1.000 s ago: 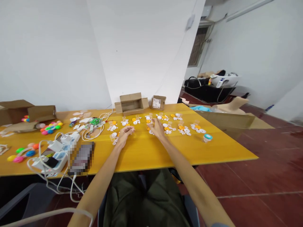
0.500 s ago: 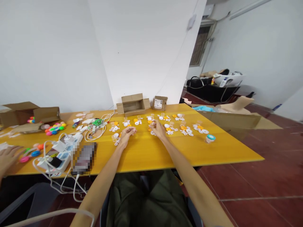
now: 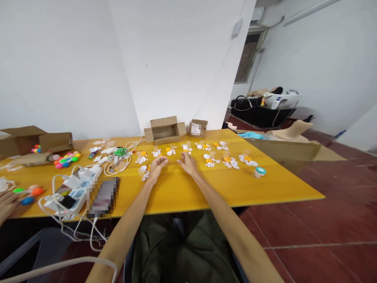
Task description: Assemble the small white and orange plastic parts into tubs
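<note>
My left hand (image 3: 158, 168) hovers over the table with its fingers curled in together. Whatever it may hold is hidden or too small to name. Just right of it is my right hand (image 3: 189, 165), fingers bent and pointing left, a small orange plastic piece (image 3: 180, 164) at their tips. Close by my left hand lies a group of white wheel-like parts (image 3: 144, 177) with a clear cup (image 3: 141, 171). Beyond my hands, similar groups of white discs (image 3: 156, 154), orange discs (image 3: 168, 149) and clear cups are laid out in rows.
A teal-lidded jar (image 3: 260, 171) stands at the right. Two cardboard boxes (image 3: 163, 133) sit against the wall. To the left are a phone (image 3: 104, 196), a power strip (image 3: 79, 196) with cables, colourful balls (image 3: 66, 160) and another person's hand (image 3: 7, 204).
My right hand has moved left, closer to my left hand, with the small orange piece. My left hand has hardly moved. The other person's hand at far left has shifted outward with colourful balls.
</note>
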Action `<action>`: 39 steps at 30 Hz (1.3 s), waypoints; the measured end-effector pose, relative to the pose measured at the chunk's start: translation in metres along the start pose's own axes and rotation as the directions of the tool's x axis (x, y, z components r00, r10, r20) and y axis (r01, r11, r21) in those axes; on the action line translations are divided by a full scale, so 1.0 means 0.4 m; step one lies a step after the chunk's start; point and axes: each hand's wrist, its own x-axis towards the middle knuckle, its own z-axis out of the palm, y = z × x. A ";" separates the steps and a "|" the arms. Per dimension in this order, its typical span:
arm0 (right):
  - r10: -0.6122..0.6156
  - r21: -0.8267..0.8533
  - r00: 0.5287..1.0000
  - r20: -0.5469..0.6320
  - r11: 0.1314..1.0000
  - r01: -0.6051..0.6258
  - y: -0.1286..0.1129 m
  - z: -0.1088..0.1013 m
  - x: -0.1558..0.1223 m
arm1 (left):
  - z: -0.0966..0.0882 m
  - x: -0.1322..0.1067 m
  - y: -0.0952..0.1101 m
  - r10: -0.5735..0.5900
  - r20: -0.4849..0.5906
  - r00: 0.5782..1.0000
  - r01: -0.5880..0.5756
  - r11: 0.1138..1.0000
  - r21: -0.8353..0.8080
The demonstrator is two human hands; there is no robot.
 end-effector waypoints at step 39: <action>0.022 0.038 0.999 0.042 0.999 -0.024 -0.012 -0.032 0.014 | 0.020 -0.014 -0.035 0.164 0.390 0.906 -0.403 0.616 0.677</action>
